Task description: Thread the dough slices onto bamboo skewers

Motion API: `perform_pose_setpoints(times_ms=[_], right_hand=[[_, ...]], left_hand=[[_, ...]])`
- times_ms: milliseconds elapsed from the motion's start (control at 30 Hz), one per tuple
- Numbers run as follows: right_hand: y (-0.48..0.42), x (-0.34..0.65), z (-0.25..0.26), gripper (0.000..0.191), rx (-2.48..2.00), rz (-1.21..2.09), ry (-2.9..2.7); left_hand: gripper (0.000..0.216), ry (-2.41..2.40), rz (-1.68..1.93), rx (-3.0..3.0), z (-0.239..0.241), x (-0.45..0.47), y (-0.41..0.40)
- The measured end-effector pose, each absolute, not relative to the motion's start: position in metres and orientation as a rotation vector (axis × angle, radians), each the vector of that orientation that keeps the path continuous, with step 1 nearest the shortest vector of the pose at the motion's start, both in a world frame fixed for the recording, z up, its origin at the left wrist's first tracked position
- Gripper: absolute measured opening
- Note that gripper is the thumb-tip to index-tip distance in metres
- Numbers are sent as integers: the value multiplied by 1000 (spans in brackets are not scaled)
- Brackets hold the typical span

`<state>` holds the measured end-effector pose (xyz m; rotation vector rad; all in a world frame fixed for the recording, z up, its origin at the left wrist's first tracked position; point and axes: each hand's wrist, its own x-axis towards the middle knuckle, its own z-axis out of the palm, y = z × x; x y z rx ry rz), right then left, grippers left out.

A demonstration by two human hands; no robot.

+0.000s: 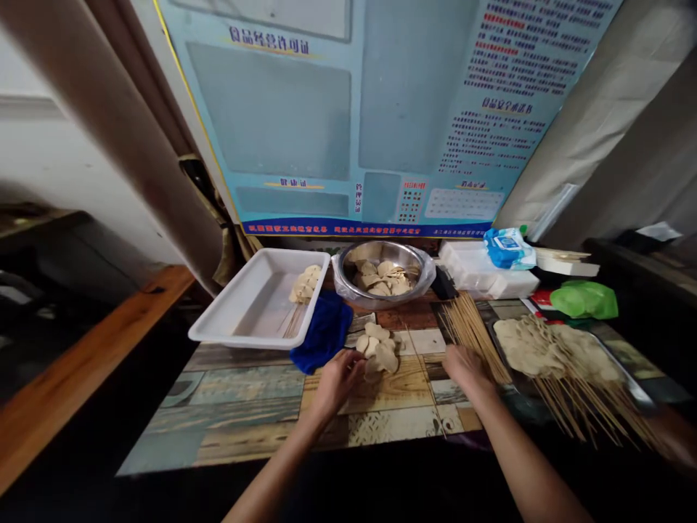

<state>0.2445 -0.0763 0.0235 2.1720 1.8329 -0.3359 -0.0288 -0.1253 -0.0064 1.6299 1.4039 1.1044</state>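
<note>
My left hand (338,376) is closed, thumb and fingers pinched at the left edge of a small pile of pale, thin round slices (381,352); it seems to grip a slice there. To the right, my right hand (465,365) has its fingers curled beside a bundle of thin bamboo skewers (476,334). What those fingers hold is hidden. A few sticks lie just left of them, and one long skewer (422,356) crosses the table between my hands. Behind the pile, a steel bowl (348,254) lined with clear plastic contains more slices.
A white tub (245,340) at left has skewered slices (306,283) in it. Against it lies a blue cloth (327,330). At right, a metal tray (637,392) bears many loaded skewers (560,349). Behind are white packages (479,272), a wipes pack (509,248) and a green bag (585,299).
</note>
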Motion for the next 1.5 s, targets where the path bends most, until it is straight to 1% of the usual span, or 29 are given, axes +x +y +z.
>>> perform_pose_setpoints(times_ms=[167, 267, 367, 500, 600, 667, 733, 833, 900, 967, 1033, 1100, 1200, 1500], right_hand=[[-71, 259, 33, 25, 2130, -347, 1901], [-90, 260, 37, 26, 2086, -373, 2041], [-115, 243, 30, 28, 2023, -454, 2154], [-128, 223, 15, 25, 2079, -484, 2117], [-123, 227, 12, 19, 2140, -482, 2091], [-123, 235, 16, 13, 2174, -477, 2129], [-129, 239, 20, 9, 2182, -486, 2224], [-153, 234, 24, 23, 2117, -552, 2409], [-174, 224, 23, 29, 2034, -616, 2525], [-194, 214, 21, 30, 1940, -744, 2663], [-211, 205, 17, 37, 1869, -907, 2798], [-222, 200, 13, 40, 1829, -1018, 2894], [-230, 195, 7, 39, 1767, -1045, 2935], [-234, 191, 6, 44, 1668, -890, 3042]], left_hand=[[18, 1377, 1023, 1923, -7, 1, -110], [17, 1308, 940, 2051, -12, 9, -106], [19, 1287, 885, 2088, -17, 12, -102], [14, 1281, 894, 2024, -13, 15, -99], [9, 1328, 998, 1930, -2, 16, -97], [13, 1337, 1095, 1730, 6, 13, -97], [21, 1261, 1120, 1411, 11, 9, -99], [29, 1062, 1082, 912, 13, 0, -106], [32, 963, 1084, 712, 14, -7, -112], [35, 924, 1092, 613, 13, -14, -119], [36, 913, 1101, 570, 13, -21, -123], [32, 906, 1106, 552, 12, -28, -126], [26, 913, 1125, 531, 10, -38, -128], [34, 935, 1152, 601, 17, -54, -136]])
